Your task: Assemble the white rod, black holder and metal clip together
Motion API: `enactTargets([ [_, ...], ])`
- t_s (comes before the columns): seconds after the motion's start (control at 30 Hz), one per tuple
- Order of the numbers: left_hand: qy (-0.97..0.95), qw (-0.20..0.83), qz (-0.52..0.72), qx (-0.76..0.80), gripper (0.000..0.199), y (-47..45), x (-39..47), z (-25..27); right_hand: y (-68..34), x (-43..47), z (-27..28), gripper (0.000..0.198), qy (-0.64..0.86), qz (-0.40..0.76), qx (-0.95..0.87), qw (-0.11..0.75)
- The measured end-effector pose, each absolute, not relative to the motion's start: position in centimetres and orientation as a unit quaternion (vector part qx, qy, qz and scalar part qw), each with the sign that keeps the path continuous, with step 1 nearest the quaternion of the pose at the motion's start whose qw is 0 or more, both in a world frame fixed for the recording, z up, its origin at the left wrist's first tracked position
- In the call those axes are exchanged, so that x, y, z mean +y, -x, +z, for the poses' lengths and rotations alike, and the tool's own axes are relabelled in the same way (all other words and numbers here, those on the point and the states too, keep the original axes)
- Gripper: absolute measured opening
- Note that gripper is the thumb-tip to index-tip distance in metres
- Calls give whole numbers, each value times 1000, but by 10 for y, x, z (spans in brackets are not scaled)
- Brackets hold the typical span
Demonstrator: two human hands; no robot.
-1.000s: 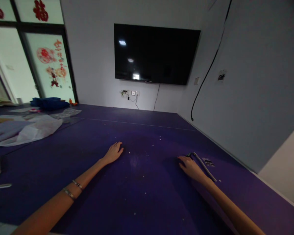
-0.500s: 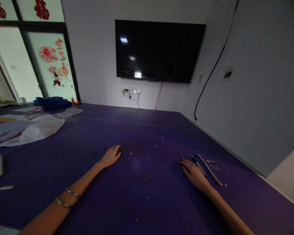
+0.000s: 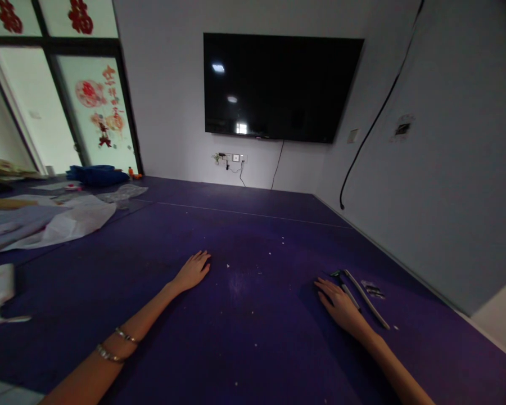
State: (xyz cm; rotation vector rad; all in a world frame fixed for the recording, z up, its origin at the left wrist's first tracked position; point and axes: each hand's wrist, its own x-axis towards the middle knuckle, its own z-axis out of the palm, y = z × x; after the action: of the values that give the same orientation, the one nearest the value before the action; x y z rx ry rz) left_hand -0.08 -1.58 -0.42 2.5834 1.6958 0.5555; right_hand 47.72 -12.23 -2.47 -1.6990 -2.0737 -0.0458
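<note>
My left hand (image 3: 193,271) lies palm down on the purple tabletop (image 3: 244,292), its fingers stretched out and nothing in it. On the right, my right hand (image 3: 339,302) also rests flat, fingers extended and holding nothing. Right beside its fingers lies a slim tool that looks like a razor (image 3: 351,296), with a dark greenish head and a grey handle, partly hidden by the hand. A curved pale grey strip (image 3: 367,301) sits just beyond it. Farther right is a small clear packet (image 3: 373,289) with dark pieces inside.
White plastic sheeting (image 3: 78,219), a blue cloth bundle (image 3: 96,175) and other items crowd the far left. A white device with a cord (image 3: 0,287) sits at the left edge. A black cable (image 3: 375,115) hangs along the right wall; a television (image 3: 278,87) is mounted ahead.
The view has turned slightly left, so everything appears a little farther right. Both hands stay resting on the table in nearly the same places.
</note>
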Motion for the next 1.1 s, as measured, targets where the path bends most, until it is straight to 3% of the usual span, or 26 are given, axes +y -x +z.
enactTargets([
  [0.9,-828,-14,161,537,47,3,-13,-7,-475,-124,-27,42,607,-29,-760,229],
  [1.1,-828,-17,158,538,49,3,-13,-6,-484,-126,-4,39,625,-55,-727,280],
])
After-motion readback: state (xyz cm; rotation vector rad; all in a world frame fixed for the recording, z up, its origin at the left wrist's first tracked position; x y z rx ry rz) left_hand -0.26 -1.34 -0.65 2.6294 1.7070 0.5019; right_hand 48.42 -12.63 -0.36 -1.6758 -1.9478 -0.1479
